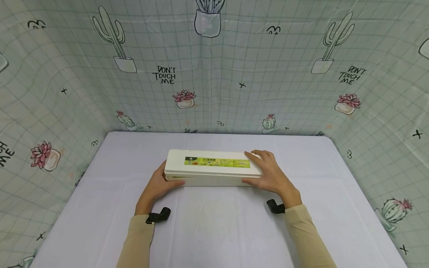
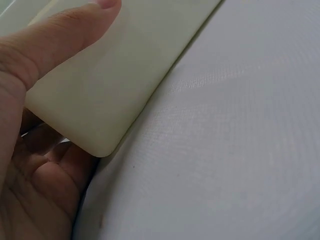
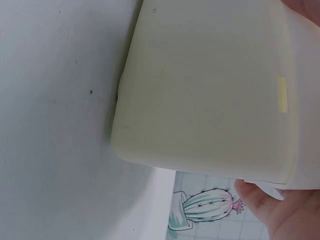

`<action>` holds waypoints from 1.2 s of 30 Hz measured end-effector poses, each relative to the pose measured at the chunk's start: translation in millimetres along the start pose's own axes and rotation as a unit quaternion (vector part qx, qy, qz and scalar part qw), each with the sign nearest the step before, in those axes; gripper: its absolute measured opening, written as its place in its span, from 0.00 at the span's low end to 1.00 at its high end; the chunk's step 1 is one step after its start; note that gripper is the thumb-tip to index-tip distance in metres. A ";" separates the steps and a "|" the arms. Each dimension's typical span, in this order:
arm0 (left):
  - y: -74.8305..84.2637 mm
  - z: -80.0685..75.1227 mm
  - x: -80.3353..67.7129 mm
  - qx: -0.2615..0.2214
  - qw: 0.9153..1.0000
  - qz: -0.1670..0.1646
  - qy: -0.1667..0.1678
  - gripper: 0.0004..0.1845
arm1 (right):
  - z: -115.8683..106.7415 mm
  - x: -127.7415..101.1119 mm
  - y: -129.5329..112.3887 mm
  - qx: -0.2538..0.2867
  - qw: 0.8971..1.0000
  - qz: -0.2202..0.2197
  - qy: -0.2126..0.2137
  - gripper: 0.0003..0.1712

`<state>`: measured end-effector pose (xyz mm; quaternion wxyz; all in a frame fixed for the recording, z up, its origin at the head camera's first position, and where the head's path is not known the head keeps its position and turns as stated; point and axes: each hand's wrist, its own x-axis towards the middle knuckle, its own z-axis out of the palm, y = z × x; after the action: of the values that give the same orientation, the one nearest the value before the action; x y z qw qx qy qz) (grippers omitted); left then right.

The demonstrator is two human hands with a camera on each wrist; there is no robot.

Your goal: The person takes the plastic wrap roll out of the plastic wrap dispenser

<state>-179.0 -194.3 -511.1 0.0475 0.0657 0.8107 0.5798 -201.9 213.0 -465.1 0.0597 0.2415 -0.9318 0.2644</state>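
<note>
A long white box (image 1: pixel 211 169) with a yellow-green label on its lid lies across the middle of the white table (image 1: pixel 214 230). My left hand (image 1: pixel 160 183) grips its left end, thumb on the front face and fingers behind the end. My right hand (image 1: pixel 268 174) grips the right end, fingers over the lid and thumb on the front. In the left wrist view the thumb (image 2: pixel 55 35) presses on the cream-coloured box (image 2: pixel 115 75), whose corner sits just above the cloth. The right wrist view shows the box end (image 3: pixel 210 85) close up, with a fingertip (image 3: pixel 280 210) under it.
The table is walled on three sides by a cactus-print cloth (image 1: pixel 214 67). Bare tabletop lies in front of and behind the box. A black wrist camera mount (image 1: pixel 159 215) sits at each sleeve.
</note>
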 end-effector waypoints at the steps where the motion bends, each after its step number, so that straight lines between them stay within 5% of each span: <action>1: 0.2 0.0 -0.6 0.001 1.000 0.001 -0.001 0.55 | -0.2 -0.1 -0.1 0.000 1.000 0.000 0.000 0.53; 36: 2.3 0.5 0.6 0.011 1.000 -0.024 0.001 0.61 | -11.6 -1.0 4.2 0.000 1.000 0.008 0.014 0.54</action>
<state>-179.4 -192.9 -509.1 0.0598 0.0459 0.8183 0.5698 -203.2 222.6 -457.3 0.0710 0.2302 -0.9327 0.2684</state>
